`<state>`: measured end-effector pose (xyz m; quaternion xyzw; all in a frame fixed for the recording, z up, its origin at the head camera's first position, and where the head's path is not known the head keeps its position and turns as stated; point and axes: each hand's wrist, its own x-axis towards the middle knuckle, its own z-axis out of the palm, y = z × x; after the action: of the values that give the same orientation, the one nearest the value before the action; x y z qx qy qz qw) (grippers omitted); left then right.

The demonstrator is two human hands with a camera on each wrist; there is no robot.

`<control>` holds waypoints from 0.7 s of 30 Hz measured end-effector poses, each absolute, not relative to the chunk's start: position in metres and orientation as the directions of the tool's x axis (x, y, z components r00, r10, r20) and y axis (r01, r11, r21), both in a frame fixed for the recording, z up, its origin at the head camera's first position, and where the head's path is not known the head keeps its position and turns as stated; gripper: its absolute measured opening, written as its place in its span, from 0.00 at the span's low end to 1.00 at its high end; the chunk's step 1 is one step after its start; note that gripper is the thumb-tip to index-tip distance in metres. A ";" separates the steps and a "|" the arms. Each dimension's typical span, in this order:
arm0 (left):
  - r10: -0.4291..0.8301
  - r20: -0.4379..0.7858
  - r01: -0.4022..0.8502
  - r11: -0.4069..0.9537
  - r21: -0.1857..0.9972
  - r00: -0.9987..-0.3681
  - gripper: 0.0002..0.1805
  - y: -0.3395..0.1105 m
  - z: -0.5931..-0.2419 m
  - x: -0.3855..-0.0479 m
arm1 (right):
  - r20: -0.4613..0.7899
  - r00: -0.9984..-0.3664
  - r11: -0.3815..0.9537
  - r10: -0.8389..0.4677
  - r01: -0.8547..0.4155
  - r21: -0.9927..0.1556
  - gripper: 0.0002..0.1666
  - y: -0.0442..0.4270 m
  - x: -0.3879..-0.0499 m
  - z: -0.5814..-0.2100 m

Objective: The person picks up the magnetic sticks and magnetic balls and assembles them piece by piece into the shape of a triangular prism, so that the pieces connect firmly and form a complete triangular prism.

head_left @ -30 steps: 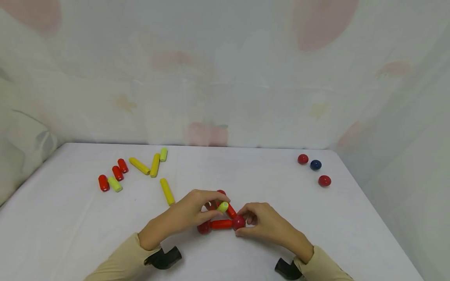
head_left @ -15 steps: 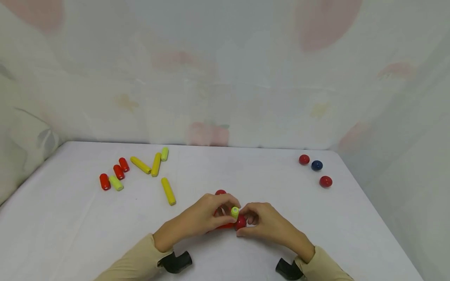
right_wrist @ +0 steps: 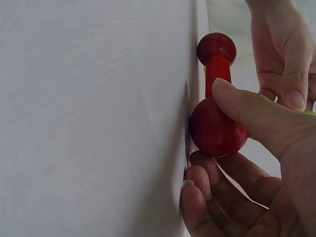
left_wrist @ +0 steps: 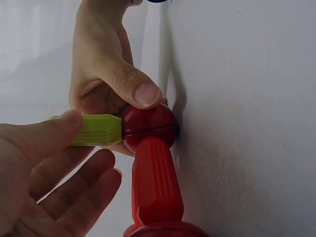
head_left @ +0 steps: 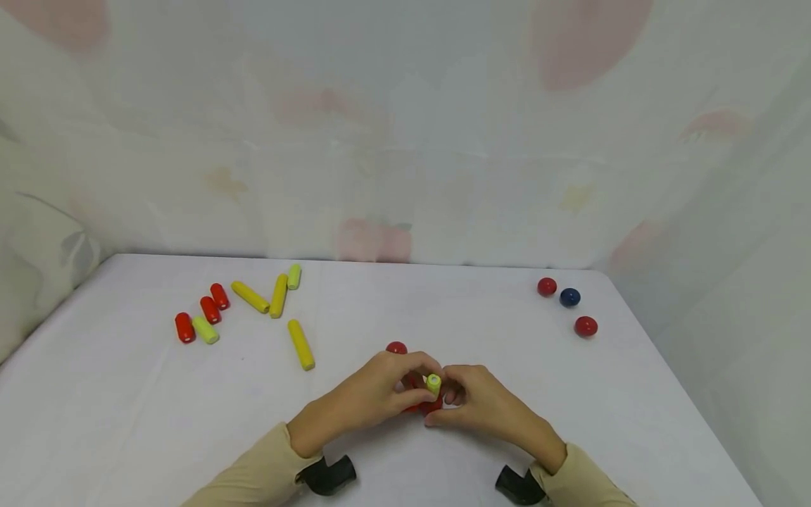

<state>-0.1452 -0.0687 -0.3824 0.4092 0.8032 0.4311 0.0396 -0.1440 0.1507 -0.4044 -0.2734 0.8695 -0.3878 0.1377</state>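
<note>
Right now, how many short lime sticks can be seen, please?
3. The left hand holds one lime stick; a second lime stick lies at the left, beside a red stick; a third lime stick lies farther back, beside a long yellow stick. Others may be hidden.

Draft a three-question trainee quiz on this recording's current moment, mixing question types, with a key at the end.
1. Which piece does the left hand hold? A) long yellow rod B) short lime-green rod C) blue ball
2. True or false: the right hand grips a long yellow rod.
3. How many loose balls lie on the right side of the table?

Key: 1. B. 2. False; its fingers grip a red ball. 3. Three.
</note>
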 end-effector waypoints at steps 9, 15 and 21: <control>0.681 0.308 0.646 0.315 0.695 -0.664 0.16 -0.072 -0.381 -0.146 | -0.035 -0.815 0.555 -0.578 -0.362 -0.749 0.17 0.151 -0.144 -0.403; 0.653 0.333 0.642 0.312 0.700 -0.680 0.17 -0.081 -0.378 -0.150 | -0.028 -0.812 0.553 -0.584 -0.372 -0.746 0.16 0.151 -0.143 -0.403; 0.630 0.364 0.661 0.332 0.673 -0.686 0.19 -0.091 -0.371 -0.156 | -0.047 -0.817 0.569 -0.575 -0.358 -0.740 0.17 0.150 -0.144 -0.404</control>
<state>-0.1561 -0.0911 -0.3707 0.3956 0.8158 0.4214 -0.0189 -0.1440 0.1497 -0.4037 -0.2670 0.8743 -0.3794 0.1429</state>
